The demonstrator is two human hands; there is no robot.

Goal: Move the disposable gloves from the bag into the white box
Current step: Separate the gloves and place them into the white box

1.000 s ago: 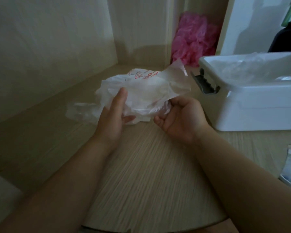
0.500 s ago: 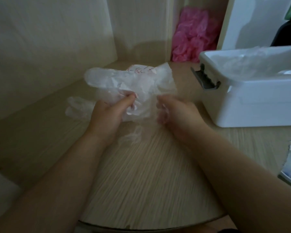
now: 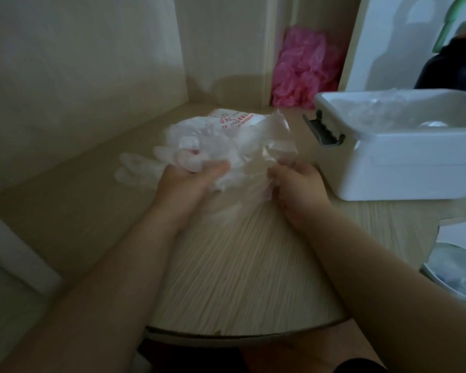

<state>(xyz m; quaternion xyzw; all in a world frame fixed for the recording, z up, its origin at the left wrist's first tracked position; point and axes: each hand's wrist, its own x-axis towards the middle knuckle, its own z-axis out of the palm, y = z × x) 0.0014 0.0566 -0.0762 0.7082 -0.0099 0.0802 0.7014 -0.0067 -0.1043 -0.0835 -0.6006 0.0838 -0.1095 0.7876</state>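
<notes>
Wooden table [image 3: 240, 278] | left hand [image 3: 184, 185], right hand [image 3: 297, 184] hold bag [image 3: 242, 135] | white box [image 3: 404, 168] near

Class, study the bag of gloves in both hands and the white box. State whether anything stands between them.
Nothing visible does. The left hand and right hand grip the bag of gloves; only bare table lies between it and the open-topped white box. Its grey latch juts toward the bag.

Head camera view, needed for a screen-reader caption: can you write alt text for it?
A left hand and right hand grip a crumpled white bag with red print at a wooden table. An open white box with clear plastic inside stands to its right; a clear glove lies on the table to its left.
</notes>
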